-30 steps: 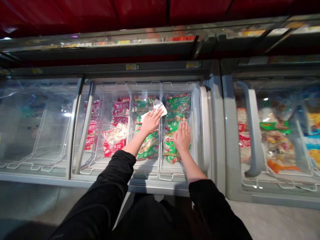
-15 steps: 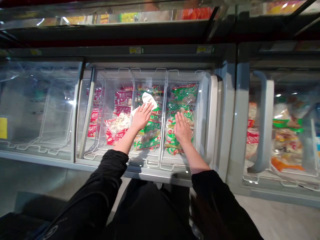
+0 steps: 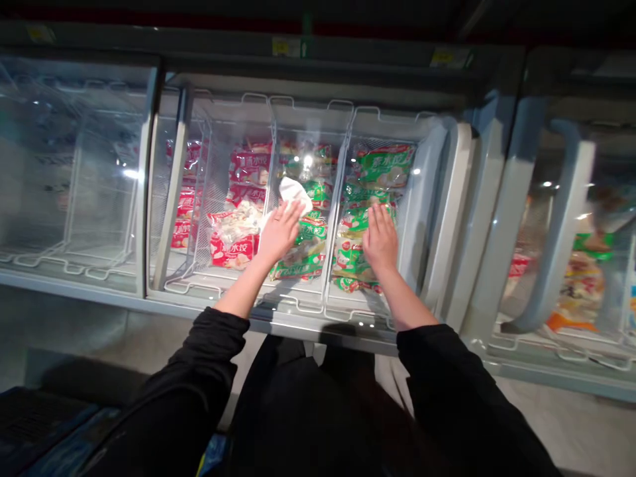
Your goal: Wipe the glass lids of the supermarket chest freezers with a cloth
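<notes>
My left hand (image 3: 279,232) lies flat over the middle section of a chest freezer, pressing a crumpled white cloth (image 3: 294,192) under its fingertips. Below it are green dumpling bags (image 3: 303,255). My right hand (image 3: 380,240) rests open, palm down, over the right section, above more green bags (image 3: 383,165). Whether the hands touch a glass pane or the bags themselves is hard to tell. Red dumpling bags (image 3: 248,167) fill the section to the left of my left hand.
The freezer's grey front rim (image 3: 298,321) runs below my wrists. A curved sliding lid with a grey handle (image 3: 447,212) sits at the right. A second freezer (image 3: 561,225) holds mixed packages. Bare wire baskets (image 3: 74,172) lie under glass at the left.
My left hand has slid the cloth leftward and nearer to me, from the divider onto the middle section. My right hand has stayed put. The view has tilted down.
</notes>
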{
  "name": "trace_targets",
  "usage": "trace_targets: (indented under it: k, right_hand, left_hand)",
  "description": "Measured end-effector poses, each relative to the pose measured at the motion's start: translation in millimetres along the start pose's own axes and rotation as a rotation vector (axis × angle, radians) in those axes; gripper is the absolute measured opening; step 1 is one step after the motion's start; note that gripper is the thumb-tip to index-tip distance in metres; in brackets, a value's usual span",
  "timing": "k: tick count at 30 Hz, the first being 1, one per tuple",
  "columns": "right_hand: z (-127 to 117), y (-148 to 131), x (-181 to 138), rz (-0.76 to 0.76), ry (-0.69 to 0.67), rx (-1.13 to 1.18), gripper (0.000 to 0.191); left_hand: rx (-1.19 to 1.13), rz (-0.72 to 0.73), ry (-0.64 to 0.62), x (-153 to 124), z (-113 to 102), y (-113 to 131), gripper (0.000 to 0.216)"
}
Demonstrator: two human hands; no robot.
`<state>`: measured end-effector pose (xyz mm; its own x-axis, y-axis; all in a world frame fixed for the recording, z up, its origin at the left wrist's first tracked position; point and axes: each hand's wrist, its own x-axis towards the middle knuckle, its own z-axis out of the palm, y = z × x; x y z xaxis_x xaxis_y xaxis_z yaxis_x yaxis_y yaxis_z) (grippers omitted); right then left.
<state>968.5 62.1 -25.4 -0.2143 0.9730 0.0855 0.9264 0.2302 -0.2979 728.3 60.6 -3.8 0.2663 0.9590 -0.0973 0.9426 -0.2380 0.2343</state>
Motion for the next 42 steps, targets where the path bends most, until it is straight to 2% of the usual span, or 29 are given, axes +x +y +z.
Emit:
trace_targets:
  k: [1, 3, 5, 6, 8, 10, 12, 15, 17, 19, 21, 23, 25, 27, 29, 31, 33, 36, 38, 39, 41, 42]
  right_hand:
    - [2.2, 0.9, -0.2, -0.004, 0.01, -0.003, 0.05]
    - [6.1, 2.1, -0.3, -0.007, 0.024, -0.009, 0.05]
    - [9.5, 2.7, -0.3, -0.01, 0.037, -0.017, 0.051]
    - [11.0, 3.0, -0.2, -0.012, 0.045, -0.022, 0.052]
    - [13.9, 3.5, -0.4, -0.017, 0.058, -0.031, 0.053]
    - [16.4, 4.1, -0.7, -0.023, 0.065, -0.041, 0.053]
    - [18.4, 4.7, -1.3, -0.03, 0.068, -0.056, 0.053]
    - [20.6, 5.8, -2.2, -0.034, 0.072, -0.082, 0.052]
    - [21.9, 6.6, -2.8, -0.037, 0.079, -0.095, 0.051]
    - [23.0, 7.1, -3.5, -0.051, 0.094, -0.105, 0.049]
    - [23.9, 7.0, -4.4, -0.067, 0.106, -0.114, 0.047]
    - [24.6, 6.5, -5.8, -0.075, 0.103, -0.126, 0.046]
    - [24.9, 6.1, -7.7, -0.075, 0.099, -0.143, 0.045]
    - [25.1, 6.6, -10.0, -0.077, 0.113, -0.158, 0.044]
    - [24.9, 8.1, -12.7, -0.09, 0.132, -0.162, 0.043]
    - [24.7, 9.0, -16.4, -0.119, 0.133, -0.16, 0.042]
    - [25.0, 6.5, -22.9, -0.149, 0.118, -0.159, 0.042]
    - [27.2, -9.0, -42.3, -0.106, 0.113, -0.148, 0.045]
    - [29.4, -25.9, -62.3, -0.033, 0.097, -0.127, 0.047]
    - [30.3, -34.9, -73.4, -0.005, 0.079, -0.114, 0.047]
    - [31.4, -50.2, -94.3, 0.024, 0.032, -0.091, 0.049]
    - [31.6, -55.7, -102.9, 0.03, 0.015, -0.084, 0.05]
  left_hand:
    - [-0.009, -0.086, 0.034, 6.5, -1.5, -7.6, 0.045]
    - [-0.023, -0.233, 0.083, 20.3, -0.9, -8.1, 0.045]
    - [-0.025, -0.284, 0.101, 27.1, 4.8, 7.7, 0.046]
    - [-0.013, -0.254, 0.104, 25.7, 9.0, 18.5, 0.046]
    - [0.014, -0.096, 0.079, 12.1, 17.9, 37.9, 0.047]
    - [0.02, 0.112, 0.005, -11.8, 24.7, 45.9, 0.047]
    - [0.017, 0.3, -0.092, -37.7, 27.3, 37.6, 0.048]
    - [0.009, 0.471, -0.203, -61.1, 24.1, 2.5, 0.048]
    - [0.003, 0.419, -0.194, -60.8, 19.7, -21.6, 0.047]
    - [0.005, 0.212, -0.109, -51.4, 17.2, -33.4, 0.047]
    - [-0.015, 0.005, -0.007, -41.5, 19.4, -27.0, 0.047]
    - [-0.04, -0.115, 0.049, -40.1, 27.0, -5.3, 0.048]
    - [-0.052, -0.035, 0.03, -51.6, 37.4, 21.6, 0.049]
    - [-0.052, 0.169, -0.037, -73.6, 46.7, 40.9, 0.049]
    - [-0.043, 0.35, -0.115, -98.1, 51.7, 43.8, 0.048]
    - [-0.025, 0.44, -0.17, -116.0, 51.7, 30.5, 0.047]
    - [-0.003, 0.413, -0.164, -122.4, 48.6, 10.1, 0.047]
    - [0.014, 0.156, -0.021, -114.9, 46.4, -7.5, 0.047]
    - [0.01, -0.032, 0.094, -110.5, 51.5, -0.6, 0.046]
    - [0.005, -0.08, 0.126, -111.9, 55.9, 7.7, 0.046]
    - [-0.006, -0.053, 0.125, -124.8, 65.4, 27.8, 0.046]
    - [-0.012, 0.032, 0.081, -135.9, 68.9, 36.5, 0.046]
